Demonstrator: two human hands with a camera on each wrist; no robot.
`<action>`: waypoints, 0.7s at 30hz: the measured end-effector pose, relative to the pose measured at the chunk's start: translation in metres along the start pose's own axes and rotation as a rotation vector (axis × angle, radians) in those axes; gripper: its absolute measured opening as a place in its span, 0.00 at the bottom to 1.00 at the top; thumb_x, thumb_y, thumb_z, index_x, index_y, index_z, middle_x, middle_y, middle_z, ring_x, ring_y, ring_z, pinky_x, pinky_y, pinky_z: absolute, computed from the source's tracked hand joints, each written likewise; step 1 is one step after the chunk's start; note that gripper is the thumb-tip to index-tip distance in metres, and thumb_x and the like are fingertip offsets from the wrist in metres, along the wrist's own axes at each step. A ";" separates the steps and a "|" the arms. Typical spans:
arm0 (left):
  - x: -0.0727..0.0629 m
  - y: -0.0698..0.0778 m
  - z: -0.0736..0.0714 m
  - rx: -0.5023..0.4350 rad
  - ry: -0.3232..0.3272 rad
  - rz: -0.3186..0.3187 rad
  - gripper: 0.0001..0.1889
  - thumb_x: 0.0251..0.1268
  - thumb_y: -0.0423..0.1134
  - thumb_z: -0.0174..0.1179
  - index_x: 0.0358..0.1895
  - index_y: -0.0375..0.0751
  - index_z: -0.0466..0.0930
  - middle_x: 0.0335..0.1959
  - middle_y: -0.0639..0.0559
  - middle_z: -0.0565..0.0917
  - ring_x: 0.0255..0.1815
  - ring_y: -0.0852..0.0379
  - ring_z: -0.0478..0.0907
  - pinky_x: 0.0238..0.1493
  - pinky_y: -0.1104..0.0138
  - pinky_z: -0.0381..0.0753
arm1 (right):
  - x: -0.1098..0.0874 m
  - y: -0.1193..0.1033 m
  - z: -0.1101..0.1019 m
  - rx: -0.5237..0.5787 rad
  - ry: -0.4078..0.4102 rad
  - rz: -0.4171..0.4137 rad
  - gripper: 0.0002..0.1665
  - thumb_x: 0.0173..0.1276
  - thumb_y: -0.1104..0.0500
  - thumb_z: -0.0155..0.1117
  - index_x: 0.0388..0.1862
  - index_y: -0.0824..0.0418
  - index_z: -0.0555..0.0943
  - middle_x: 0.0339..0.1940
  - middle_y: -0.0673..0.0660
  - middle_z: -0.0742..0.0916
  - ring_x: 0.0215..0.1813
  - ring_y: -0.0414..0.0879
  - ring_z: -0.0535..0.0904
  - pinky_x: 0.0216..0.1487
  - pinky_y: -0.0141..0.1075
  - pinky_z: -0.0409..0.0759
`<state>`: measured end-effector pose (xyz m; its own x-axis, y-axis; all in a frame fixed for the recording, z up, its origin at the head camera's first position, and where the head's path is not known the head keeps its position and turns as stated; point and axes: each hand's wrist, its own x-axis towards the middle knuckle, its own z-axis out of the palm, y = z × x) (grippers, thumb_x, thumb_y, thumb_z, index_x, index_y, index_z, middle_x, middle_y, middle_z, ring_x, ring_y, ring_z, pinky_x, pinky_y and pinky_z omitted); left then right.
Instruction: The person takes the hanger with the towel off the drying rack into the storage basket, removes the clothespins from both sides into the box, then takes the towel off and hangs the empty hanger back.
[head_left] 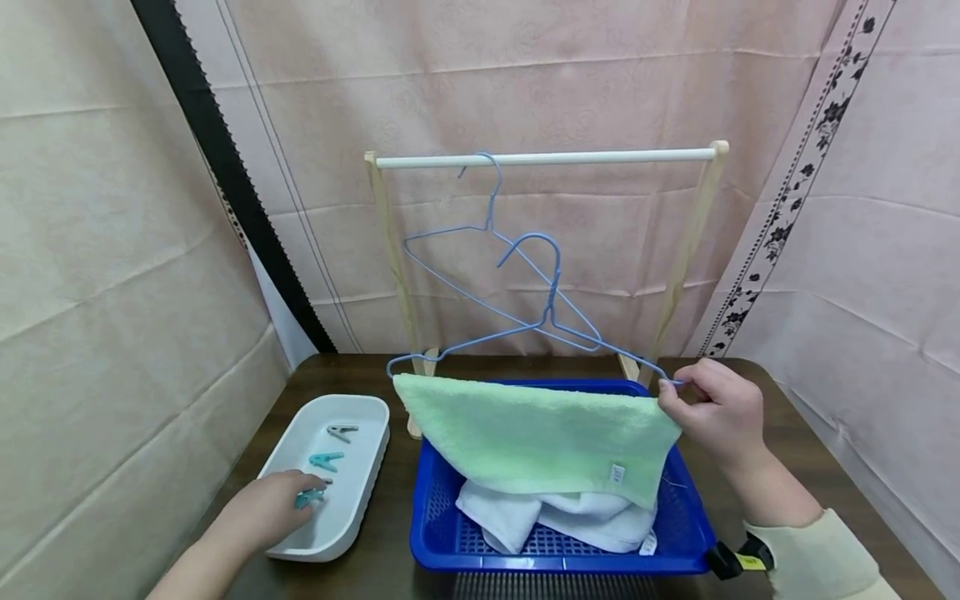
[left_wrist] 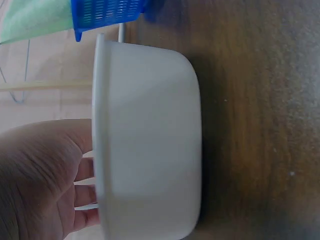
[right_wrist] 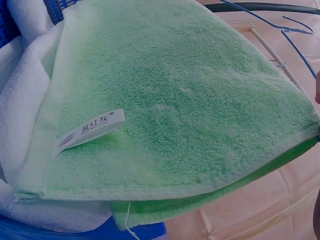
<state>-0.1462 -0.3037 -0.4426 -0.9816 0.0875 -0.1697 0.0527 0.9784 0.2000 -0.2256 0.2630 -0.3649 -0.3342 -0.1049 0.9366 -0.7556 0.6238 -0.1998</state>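
Note:
My right hand (head_left: 716,408) pinches the right end of a blue clothes hanger (head_left: 487,337), with a corner of the towel at the fingertips. A light green towel (head_left: 536,433) hangs folded over the hanger's lower part, its white label (right_wrist: 95,130) showing in the right wrist view. Reaching into a white tray (head_left: 367,500), my left hand (head_left: 270,508) has its fingertips on a teal clothespin (head_left: 309,497) and pinches it. Two more clothespins, one teal (head_left: 326,461) and one grey (head_left: 342,432), lie farther back in the tray. The tray wall hides the left fingertips in the left wrist view.
A blue basket (head_left: 420,525) holding a white towel (head_left: 570,512) stands beneath the green one. Behind it rises a rack with a white bar (head_left: 600,157), where a second blue hanger (head_left: 450,231) hangs. Everything stands on a dark wooden table (left_wrist: 260,125).

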 end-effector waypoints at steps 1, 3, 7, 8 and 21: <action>0.001 -0.001 0.002 0.001 -0.001 0.004 0.14 0.55 0.38 0.70 0.46 0.50 0.87 0.44 0.55 0.86 0.46 0.54 0.81 0.48 0.50 0.79 | 0.000 0.000 0.000 0.000 0.001 -0.001 0.09 0.52 0.56 0.64 0.18 0.60 0.81 0.15 0.46 0.73 0.22 0.32 0.61 0.25 0.22 0.58; 0.002 -0.003 0.005 0.003 -0.001 0.013 0.13 0.54 0.37 0.71 0.45 0.50 0.87 0.44 0.56 0.86 0.46 0.53 0.81 0.49 0.50 0.79 | 0.001 0.000 0.000 0.004 0.003 -0.004 0.09 0.52 0.56 0.64 0.18 0.60 0.81 0.15 0.46 0.72 0.22 0.33 0.61 0.25 0.22 0.58; 0.003 -0.005 0.012 -0.005 -0.022 0.013 0.13 0.51 0.37 0.72 0.43 0.50 0.87 0.43 0.56 0.86 0.44 0.55 0.80 0.50 0.51 0.79 | 0.003 0.000 0.000 0.015 0.003 -0.005 0.08 0.52 0.57 0.64 0.18 0.60 0.81 0.15 0.46 0.72 0.23 0.33 0.61 0.25 0.23 0.59; 0.004 -0.005 0.013 -0.008 -0.031 0.006 0.13 0.51 0.37 0.72 0.42 0.51 0.87 0.43 0.57 0.86 0.43 0.56 0.80 0.49 0.51 0.79 | 0.002 0.000 0.000 0.017 0.004 -0.005 0.08 0.52 0.57 0.64 0.18 0.60 0.81 0.15 0.46 0.72 0.23 0.33 0.61 0.25 0.23 0.59; 0.004 -0.003 0.014 0.008 -0.124 -0.026 0.14 0.51 0.30 0.69 0.41 0.51 0.86 0.42 0.54 0.85 0.34 0.55 0.72 0.43 0.53 0.77 | -0.001 -0.002 0.000 0.001 0.032 -0.013 0.09 0.50 0.58 0.64 0.17 0.61 0.80 0.14 0.48 0.71 0.21 0.35 0.61 0.24 0.22 0.57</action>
<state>-0.1480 -0.3042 -0.4571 -0.9523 0.0838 -0.2933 0.0291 0.9820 0.1864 -0.2237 0.2623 -0.3658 -0.3067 -0.0880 0.9477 -0.7600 0.6220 -0.1882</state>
